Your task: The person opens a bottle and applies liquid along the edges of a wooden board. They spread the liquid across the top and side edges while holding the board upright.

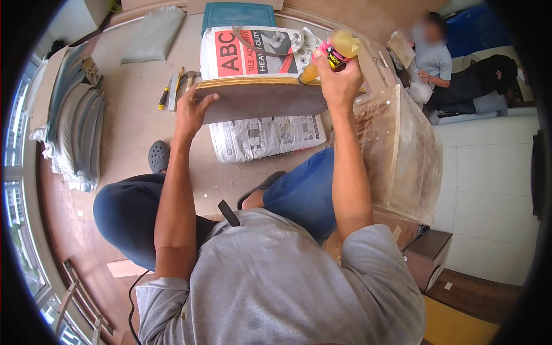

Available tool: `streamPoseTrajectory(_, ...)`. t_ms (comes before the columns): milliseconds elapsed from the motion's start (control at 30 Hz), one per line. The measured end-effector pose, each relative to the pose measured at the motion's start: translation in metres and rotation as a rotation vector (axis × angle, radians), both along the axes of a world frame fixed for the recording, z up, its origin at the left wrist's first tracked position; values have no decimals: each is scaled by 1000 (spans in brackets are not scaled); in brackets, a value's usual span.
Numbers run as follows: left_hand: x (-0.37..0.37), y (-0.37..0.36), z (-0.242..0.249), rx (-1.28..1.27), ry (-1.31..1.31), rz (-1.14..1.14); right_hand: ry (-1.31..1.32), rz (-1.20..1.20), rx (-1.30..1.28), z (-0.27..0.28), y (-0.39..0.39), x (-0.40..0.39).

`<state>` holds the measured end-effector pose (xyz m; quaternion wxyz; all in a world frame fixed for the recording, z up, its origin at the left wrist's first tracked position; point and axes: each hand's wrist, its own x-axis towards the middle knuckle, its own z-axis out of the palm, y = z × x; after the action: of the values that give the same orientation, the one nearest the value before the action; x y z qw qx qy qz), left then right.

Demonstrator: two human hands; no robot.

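My right hand (341, 83) grips a plastic bottle (336, 49) of yellow liquid with a pink and black label. The bottle is tilted, its narrow end pointing down-left at the top edge of a wooden board (261, 102). Whether that end touches the edge cannot be made out. My left hand (192, 109) holds the board's left end, thumb on the near side and fingers mostly hidden behind. The board stands on edge across a white tile adhesive bag (270, 141), whose printed part shows beyond it. A thin curved strip (267, 53) lies over the bag.
A hammer (190, 75) and a yellow-handled tool (164, 98) lie on the floor at left. Stacked bags (77, 126) stand farther left. A worn wooden box (417, 155) stands by my right arm. Another person (431, 57) sits at the upper right. A teal lid (238, 16) lies behind.
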<state>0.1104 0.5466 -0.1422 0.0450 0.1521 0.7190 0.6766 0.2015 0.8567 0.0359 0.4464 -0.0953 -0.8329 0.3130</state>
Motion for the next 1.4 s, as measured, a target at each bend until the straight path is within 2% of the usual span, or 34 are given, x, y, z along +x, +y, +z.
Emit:
streamPoseTrajectory(133,5,1,10,-5,24,7,46,-103,-136,4,58,16)
streamPoseTrajectory(200,11,2,22,24,32,-2,9,-342,92,8,95,29)
streamPoseTrajectory(233,13,1,28,45,1,-19,10,-352,95,10,98,31)
streamPoseTrajectory(300,14,0,31,13,-26,-47,6,-343,-79,13,102,30)
streamPoseTrajectory(333,15,0,36,14,-19,-54,14,-350,-78,12,93,26)
streamPoseTrajectory(400,21,1,47,-10,-51,-42,91,-68,-132,4,65,19)
streamPoseTrajectory(500,17,2,39,-27,-59,-44,60,-173,16,1,73,19)
streamPoseTrajectory(600,14,0,32,-10,-47,-37,63,-280,-101,15,110,34)
streamPoseTrajectory(633,15,1,34,-25,-57,-37,55,-390,-34,8,137,35)
streamPoseTrajectory(733,13,-2,26,-55,-54,-29,43,-335,-118,3,143,37)
streamPoseTrajectory(767,11,-3,21,-66,-43,-19,57,-190,-150,2,127,37)
streamPoseTrajectory(833,10,-5,16,-40,18,-14,30,-119,-238,-4,103,29)
streamPoseTrajectory(867,11,-2,19,15,14,-40,52,-119,-187,-3,93,28)
streamPoseTrajectory(900,7,-4,15,-78,44,-40,78,-65,-110,-5,98,24)
streamPoseTrajectory(933,7,-4,16,-100,73,-35,40,-200,37,6,96,28)
streamPoseTrajectory(1000,13,-4,31,-192,35,-12,46,-239,-73,8,122,32)
streamPoseTrajectory(1100,11,-2,20,-61,30,-33,40,-382,-131,8,153,42)
streamPoseTrajectory(1133,12,-2,19,-59,33,-40,44,-388,-129,9,151,43)
streamPoseTrajectory(1233,10,-3,18,-23,-9,-57,69,-159,-126,11,111,39)
streamPoseTrajectory(1367,10,-5,20,-53,16,-60,63,-195,-11,4,117,40)
streamPoseTrajectory(1400,11,-6,23,-117,10,-48,50,-290,7,6,129,43)
